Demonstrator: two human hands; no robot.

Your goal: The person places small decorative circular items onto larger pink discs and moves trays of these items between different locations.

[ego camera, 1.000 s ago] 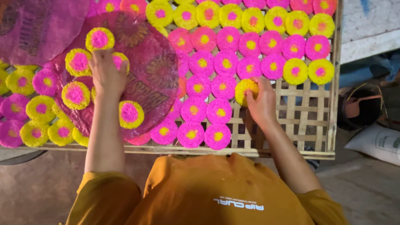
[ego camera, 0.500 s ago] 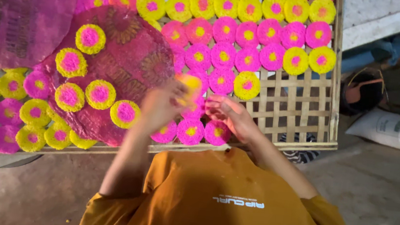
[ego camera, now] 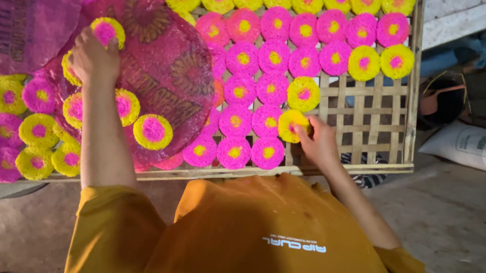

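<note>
The right hand (ego camera: pixel 318 142) rests its fingertips on a yellow disc (ego camera: pixel 292 123) with a pink centre; the fingers lie flat on it and are not closed around it. This disc lies on the woven bamboo tray (ego camera: pixel 369 116), at the right end of a row of pink discs (ego camera: pixel 253 122) with yellow centres. Directly above the fingertips lies another yellow disc (ego camera: pixel 303 93); to the right of the hand the slats are bare.

The left hand (ego camera: pixel 93 57) is placed on a yellow disc with a pink centre (ego camera: pixel 108 30), fingers curled over its lower edge; whether it is gripped or only touched cannot be told. This disc lies on a round pink mesh sheet (ego camera: pixel 161 63) carrying darker printed marks. More discs (ego camera: pixel 151 130) lie below this hand on the same sheet.

Left of and above the left hand lies a pink woven sack (ego camera: pixel 18 8) with dark printing. Right of the tray, on the floor, lies a white sack (ego camera: pixel 479 147).
</note>
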